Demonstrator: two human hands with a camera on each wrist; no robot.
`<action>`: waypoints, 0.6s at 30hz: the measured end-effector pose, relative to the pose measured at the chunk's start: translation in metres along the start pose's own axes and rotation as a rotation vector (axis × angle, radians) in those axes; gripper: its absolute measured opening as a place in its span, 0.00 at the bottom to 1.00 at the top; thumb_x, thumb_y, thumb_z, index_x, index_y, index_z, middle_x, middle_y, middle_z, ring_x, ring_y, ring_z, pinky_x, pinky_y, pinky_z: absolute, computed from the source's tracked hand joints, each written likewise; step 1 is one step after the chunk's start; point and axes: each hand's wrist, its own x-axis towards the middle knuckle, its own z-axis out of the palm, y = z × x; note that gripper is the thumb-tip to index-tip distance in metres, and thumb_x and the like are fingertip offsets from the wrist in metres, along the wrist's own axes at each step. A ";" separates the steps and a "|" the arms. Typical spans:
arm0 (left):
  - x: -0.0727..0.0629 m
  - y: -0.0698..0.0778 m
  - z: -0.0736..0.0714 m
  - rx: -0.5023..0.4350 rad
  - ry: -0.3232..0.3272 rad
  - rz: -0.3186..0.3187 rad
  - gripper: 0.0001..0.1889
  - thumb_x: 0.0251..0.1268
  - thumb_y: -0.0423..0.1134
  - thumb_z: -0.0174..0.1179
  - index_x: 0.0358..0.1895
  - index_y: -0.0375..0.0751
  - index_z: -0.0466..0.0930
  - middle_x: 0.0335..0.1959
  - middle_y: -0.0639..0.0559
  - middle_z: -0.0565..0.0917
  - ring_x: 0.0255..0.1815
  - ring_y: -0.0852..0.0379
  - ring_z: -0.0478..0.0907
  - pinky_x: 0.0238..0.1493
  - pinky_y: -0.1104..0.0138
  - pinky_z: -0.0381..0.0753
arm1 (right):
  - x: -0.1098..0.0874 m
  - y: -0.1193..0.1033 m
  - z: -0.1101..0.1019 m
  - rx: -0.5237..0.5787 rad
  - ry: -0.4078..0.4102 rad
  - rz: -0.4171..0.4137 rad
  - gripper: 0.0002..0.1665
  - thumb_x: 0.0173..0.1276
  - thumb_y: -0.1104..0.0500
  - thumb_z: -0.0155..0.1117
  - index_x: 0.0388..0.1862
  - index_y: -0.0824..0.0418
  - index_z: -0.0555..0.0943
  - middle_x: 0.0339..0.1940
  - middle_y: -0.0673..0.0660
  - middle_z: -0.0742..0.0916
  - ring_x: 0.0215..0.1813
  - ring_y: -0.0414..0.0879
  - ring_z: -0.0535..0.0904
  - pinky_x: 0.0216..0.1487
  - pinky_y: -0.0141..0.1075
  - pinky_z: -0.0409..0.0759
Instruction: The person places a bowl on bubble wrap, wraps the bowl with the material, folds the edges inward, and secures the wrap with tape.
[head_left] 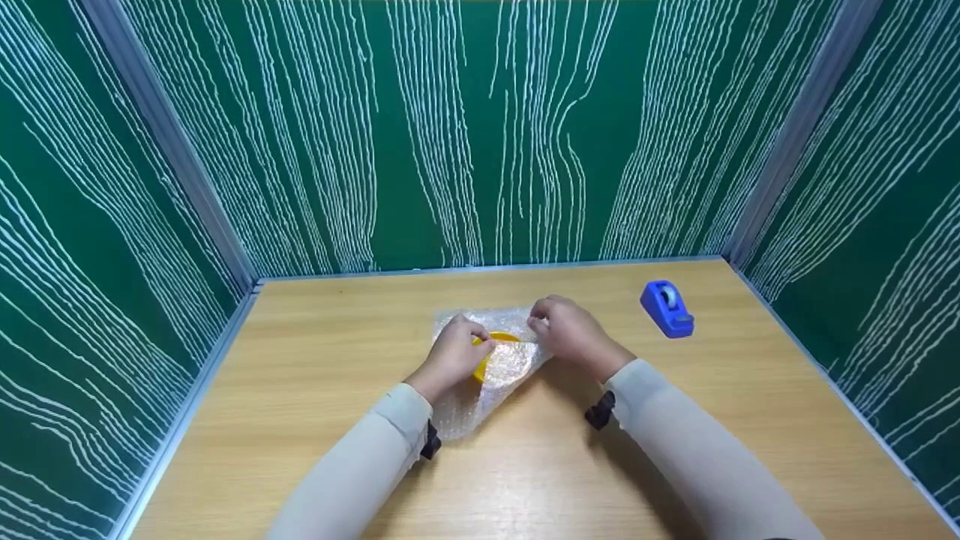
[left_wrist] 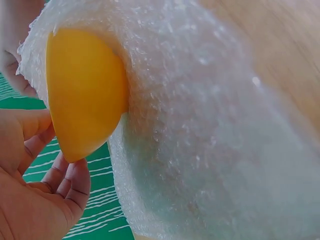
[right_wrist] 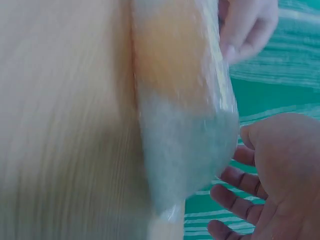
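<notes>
A yellow bowl [head_left: 480, 372] sits on a sheet of clear bubble wrap [head_left: 459, 420], with one part folded over its right side. In the left wrist view the bowl's [left_wrist: 85, 90] smooth outer wall shows beside the wrap. My left hand [head_left: 454, 352] pinches the folded flap's edge at the bowl's rim. At the wrap's right side is my right hand [head_left: 574, 330]. The right wrist view shows this right hand [right_wrist: 280, 175] with spread, slightly bent fingers and its thumb against the wrap [right_wrist: 187, 145]; the bowl's colour shows through the layer.
A blue tape dispenser [head_left: 666, 309] with a tape roll stands at the back right of the wooden table [head_left: 322, 330]. Green panels [head_left: 480, 150] with white wavy lines enclose the table at the back and both sides.
</notes>
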 end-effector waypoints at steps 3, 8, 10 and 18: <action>0.001 -0.001 0.001 0.012 0.007 -0.007 0.08 0.81 0.40 0.72 0.47 0.38 0.94 0.58 0.44 0.82 0.60 0.47 0.80 0.76 0.53 0.84 | 0.005 0.013 -0.004 0.064 -0.017 0.090 0.19 0.89 0.49 0.63 0.66 0.59 0.86 0.66 0.61 0.87 0.66 0.61 0.85 0.75 0.59 0.85; 0.003 -0.001 0.003 -0.005 0.003 -0.049 0.08 0.80 0.40 0.72 0.49 0.38 0.92 0.59 0.44 0.81 0.60 0.47 0.80 0.75 0.55 0.86 | 0.012 0.032 -0.009 0.083 -0.049 0.140 0.19 0.89 0.49 0.63 0.66 0.60 0.84 0.65 0.63 0.88 0.64 0.61 0.84 0.74 0.60 0.85; 0.003 -0.001 0.003 -0.021 -0.007 -0.072 0.07 0.80 0.40 0.72 0.49 0.39 0.91 0.62 0.44 0.81 0.62 0.46 0.79 0.77 0.54 0.85 | 0.014 0.036 -0.010 0.075 -0.060 0.145 0.20 0.89 0.49 0.62 0.67 0.61 0.84 0.66 0.64 0.88 0.65 0.62 0.84 0.77 0.61 0.83; 0.004 -0.003 0.001 -0.025 -0.012 -0.078 0.05 0.79 0.39 0.72 0.47 0.42 0.89 0.63 0.46 0.79 0.68 0.45 0.78 0.83 0.52 0.80 | 0.024 0.039 -0.005 0.041 -0.079 0.178 0.21 0.89 0.51 0.61 0.70 0.62 0.84 0.69 0.64 0.85 0.70 0.64 0.81 0.84 0.64 0.76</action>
